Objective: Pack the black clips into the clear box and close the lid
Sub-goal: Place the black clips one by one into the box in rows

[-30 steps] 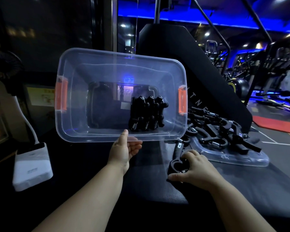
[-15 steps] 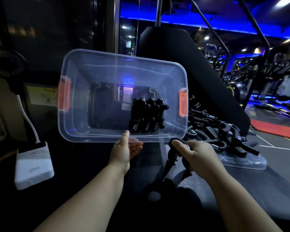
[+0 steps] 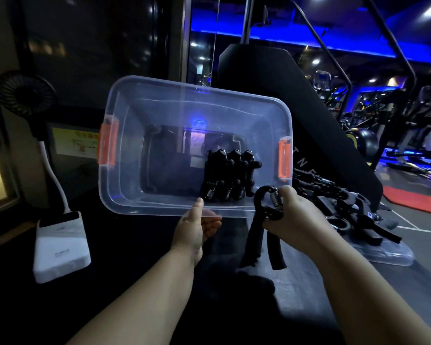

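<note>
A white device (image 3: pixel 61 246) sits at the far left on the dark counter (image 3: pixel 135 257), clear of the work. The left hand (image 3: pixel 197 229) pinches the near rim of the clear box (image 3: pixel 159 115), tipped up so its opening faces the person, fingers wrapped on that one edge only. A row of packed clips (image 3: pixel 228 176) rests against the lower right wall; if the tilt grows or the grip slips, they could slide out. The right hand (image 3: pixel 294 215) is clenched on one black clip (image 3: pixel 265 220) just beside the rim, handles dangling, which might snag the edge going in. The lid (image 3: pixel 383 255), heaped with loose clips (image 3: pixel 353 210), lies further right.
</note>
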### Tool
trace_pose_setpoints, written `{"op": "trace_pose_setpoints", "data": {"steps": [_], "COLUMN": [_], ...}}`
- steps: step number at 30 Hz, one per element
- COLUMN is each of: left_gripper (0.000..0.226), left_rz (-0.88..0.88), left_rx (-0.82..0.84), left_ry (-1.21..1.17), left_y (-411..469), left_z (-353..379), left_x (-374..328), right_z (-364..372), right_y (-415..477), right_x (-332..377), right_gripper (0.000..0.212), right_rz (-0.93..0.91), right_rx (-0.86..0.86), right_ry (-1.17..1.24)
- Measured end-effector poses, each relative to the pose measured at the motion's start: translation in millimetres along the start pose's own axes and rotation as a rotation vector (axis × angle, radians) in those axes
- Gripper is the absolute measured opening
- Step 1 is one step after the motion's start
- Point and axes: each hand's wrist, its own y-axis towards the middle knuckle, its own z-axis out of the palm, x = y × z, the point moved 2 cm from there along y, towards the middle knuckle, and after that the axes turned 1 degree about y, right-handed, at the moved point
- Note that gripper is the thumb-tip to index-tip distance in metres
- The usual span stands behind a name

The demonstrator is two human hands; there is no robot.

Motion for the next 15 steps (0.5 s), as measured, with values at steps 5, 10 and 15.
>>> {"op": "trace_pose_setpoints", "data": {"steps": [5, 10, 15], "left_gripper": [0.033, 0.032, 0.032], "left_rz": [0.036, 0.049, 0.047], "left_rx": [-0.025, -0.027, -0.014], "left_ry": [-0.046, -0.050, -0.078], "left_y": [-2, -2, -1], "left_z": [0, -2, -3], "left_x": [-1, -2, -1], "right_z": [-1, -4, -22], "right_y": [3, 15, 27], "right_x": [-3, 0, 15], "right_gripper": [0.052, 0.052, 0.091], "right_rz": [-0.032, -0.039, -0.081], "right_rx": [0.112, 0.220, 0.056], "right_ry": [-0.190, -0.057, 0.193]}}
